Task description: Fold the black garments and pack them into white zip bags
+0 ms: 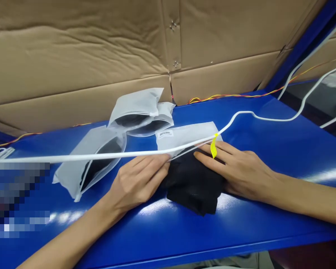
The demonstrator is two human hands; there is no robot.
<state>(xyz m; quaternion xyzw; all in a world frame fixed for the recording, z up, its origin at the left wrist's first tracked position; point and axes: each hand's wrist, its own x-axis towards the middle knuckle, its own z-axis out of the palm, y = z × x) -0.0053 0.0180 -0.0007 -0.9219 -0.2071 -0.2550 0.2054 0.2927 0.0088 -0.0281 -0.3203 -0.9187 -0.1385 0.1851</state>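
A white cable stretches just beyond the left hand and right hand, barring the way forward, with a yellow tag against the right fingers. Frosted plastic bags lie left of the left hand. A black garment sits between the hands. Free blue tabletop runs nearer the person and right of the right hand; cardboard walls off the far side.
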